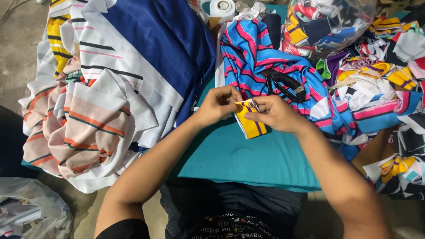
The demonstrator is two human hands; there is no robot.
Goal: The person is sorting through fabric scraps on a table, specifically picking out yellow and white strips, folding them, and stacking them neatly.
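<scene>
My left hand (219, 104) and my right hand (276, 114) pinch the top edge of a small yellow fabric piece (251, 126) with dark purple stripes and a white edge. I hold it just above the teal-covered table (239, 157). Black scissors (285, 84) lie right behind my right hand on a blue, pink and black striped cloth (250, 51).
A tall pile of folded striped fabric (93, 110) with a navy and white piece (164, 40) fills the left. Mixed fabric scraps (380, 75) and a clear bag of scraps (327, 24) crowd the right. A white tape roll (222, 6) stands at the back. A plastic bag (31, 212) sits on the floor.
</scene>
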